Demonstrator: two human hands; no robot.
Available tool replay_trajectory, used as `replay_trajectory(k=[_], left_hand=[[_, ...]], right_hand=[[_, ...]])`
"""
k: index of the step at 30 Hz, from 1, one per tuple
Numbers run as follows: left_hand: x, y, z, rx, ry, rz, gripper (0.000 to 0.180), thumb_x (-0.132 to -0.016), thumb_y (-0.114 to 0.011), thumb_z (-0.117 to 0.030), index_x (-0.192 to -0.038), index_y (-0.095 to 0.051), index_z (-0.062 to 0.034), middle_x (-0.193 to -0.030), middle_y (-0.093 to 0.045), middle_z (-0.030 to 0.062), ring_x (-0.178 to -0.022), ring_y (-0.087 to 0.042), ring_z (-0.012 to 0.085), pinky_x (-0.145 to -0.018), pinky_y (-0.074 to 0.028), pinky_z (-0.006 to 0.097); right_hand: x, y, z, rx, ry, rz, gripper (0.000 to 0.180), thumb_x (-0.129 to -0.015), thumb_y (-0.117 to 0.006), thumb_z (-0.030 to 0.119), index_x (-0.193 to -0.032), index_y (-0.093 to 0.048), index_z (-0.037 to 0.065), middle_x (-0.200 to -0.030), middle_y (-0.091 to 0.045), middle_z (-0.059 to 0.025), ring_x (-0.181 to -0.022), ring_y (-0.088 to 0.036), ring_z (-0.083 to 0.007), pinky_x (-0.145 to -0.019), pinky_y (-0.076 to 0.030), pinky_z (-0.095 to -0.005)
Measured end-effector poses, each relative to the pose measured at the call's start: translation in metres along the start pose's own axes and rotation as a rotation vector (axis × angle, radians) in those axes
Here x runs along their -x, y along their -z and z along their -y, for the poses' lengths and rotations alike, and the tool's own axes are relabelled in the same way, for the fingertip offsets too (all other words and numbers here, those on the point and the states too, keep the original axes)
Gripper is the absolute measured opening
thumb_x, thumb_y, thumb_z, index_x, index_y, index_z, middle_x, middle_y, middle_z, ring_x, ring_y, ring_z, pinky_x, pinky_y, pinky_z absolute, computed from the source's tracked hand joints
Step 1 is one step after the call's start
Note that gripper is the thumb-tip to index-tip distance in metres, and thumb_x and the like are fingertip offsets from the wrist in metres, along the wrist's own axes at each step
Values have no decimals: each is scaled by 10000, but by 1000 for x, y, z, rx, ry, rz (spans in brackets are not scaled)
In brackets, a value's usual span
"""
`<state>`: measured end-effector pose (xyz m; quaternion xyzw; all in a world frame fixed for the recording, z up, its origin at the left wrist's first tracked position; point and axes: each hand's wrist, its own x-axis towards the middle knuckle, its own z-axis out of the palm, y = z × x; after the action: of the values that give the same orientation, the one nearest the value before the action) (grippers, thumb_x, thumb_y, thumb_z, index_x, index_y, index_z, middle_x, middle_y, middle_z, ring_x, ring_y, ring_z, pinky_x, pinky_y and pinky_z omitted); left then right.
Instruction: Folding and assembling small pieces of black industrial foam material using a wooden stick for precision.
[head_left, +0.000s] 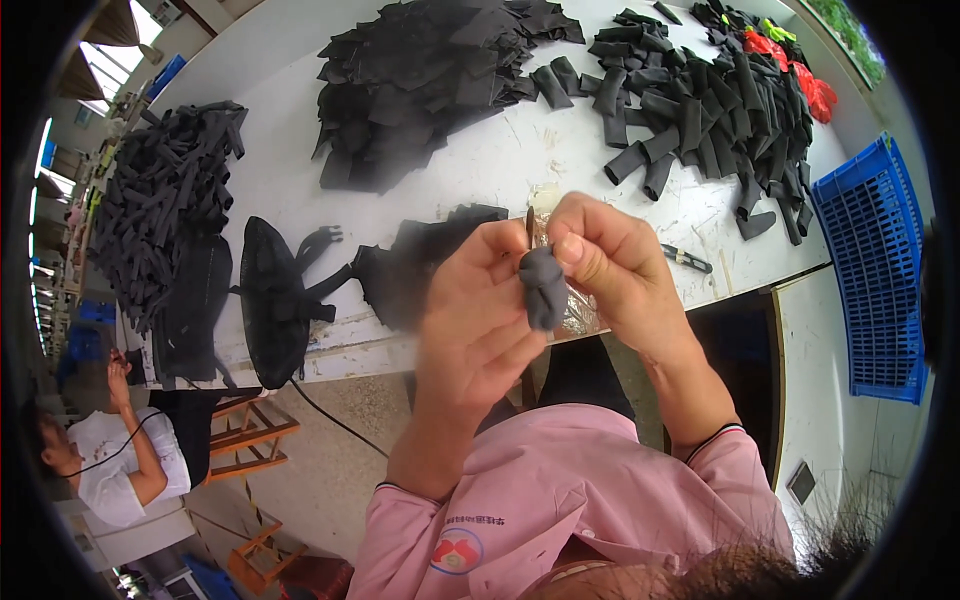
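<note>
In front of my chest, a small rolled piece of black fabric [543, 290] is held up over the table's near edge. My left hand [475, 310] is closed around it from the left, with fingers curled behind. My right hand [610, 262] pinches its upper right edge between thumb and forefinger. A thin, dark, pointed piece [531, 228] sticks up between my hands; its kind and which hand grips it cannot be made out. To the right of my right hand lies a utility knife [687, 258]. Flat black fabric pieces [400, 262] lie beyond my left hand.
On the white table [275, 80] are stacked black cloth pieces [410, 90], black fabric tubes [700, 110] and narrow black strips [165, 200]. A black pouch-like item [272, 305] lies left. Red plastic bags [790, 75] and a blue crate [875, 265] are right. Another person [125, 450] sits left.
</note>
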<state>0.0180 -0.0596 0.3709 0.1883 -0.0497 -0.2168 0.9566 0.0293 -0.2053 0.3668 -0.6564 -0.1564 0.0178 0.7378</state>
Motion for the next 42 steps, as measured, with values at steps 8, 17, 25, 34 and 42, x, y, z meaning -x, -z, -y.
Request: replay_trajectory(k=[8, 17, 25, 34, 42], left_hand=[[-42, 52, -1, 268, 158, -150, 327, -886, -354, -74, -1182, -396, 58, -755, -573, 54, -318, -252, 18, -294, -199, 171], [-28, 53, 23, -1004, -312, -200, 434, -796, -567, -48, -1195, -408, 15, -925, -575, 88, -756, -513, 98, -628, -406, 191], [-30, 36, 7, -947, -404, -196, 206, -717, -614, 27, -924, -609, 26, -856, -602, 67, -778, -546, 120, -687, -443, 242], [-33, 62, 17, -711, -324, -190, 162, -739, -576, 41, -901, -581, 36, -865, -598, 94, -817, -548, 133, -781, -431, 265], [-46, 35, 12, -1508, -289, -133, 98, -689, -654, 36, -737, -574, 7, -721, -582, 46, -635, -527, 57, -567, -430, 201]], right_hand=[[-37, 30, -49, -285, -467, 121, 241, -840, -547, 254, -743, -530, 34, -624, -434, 26, -544, -363, -40, -460, -272, -178], [-19, 29, -93, 79, -224, 86, 208, -857, -522, 200, -747, -540, 24, -584, -487, -4, -516, -410, -57, -457, -329, -199], [-15, 19, -49, 543, 380, -71, 354, -820, -523, 342, -785, -556, -9, -603, -486, -85, -608, -523, -243, -542, -409, -326], [-14, 32, -73, 971, 272, 137, 274, -769, -565, 277, -665, -509, 30, -602, -513, -85, -619, -534, -263, -506, -398, -364], [-8, 33, -94, 524, 153, 172, 206, -821, -529, 213, -763, -545, 16, -663, -541, -139, -617, -532, -325, -526, -402, -390]])
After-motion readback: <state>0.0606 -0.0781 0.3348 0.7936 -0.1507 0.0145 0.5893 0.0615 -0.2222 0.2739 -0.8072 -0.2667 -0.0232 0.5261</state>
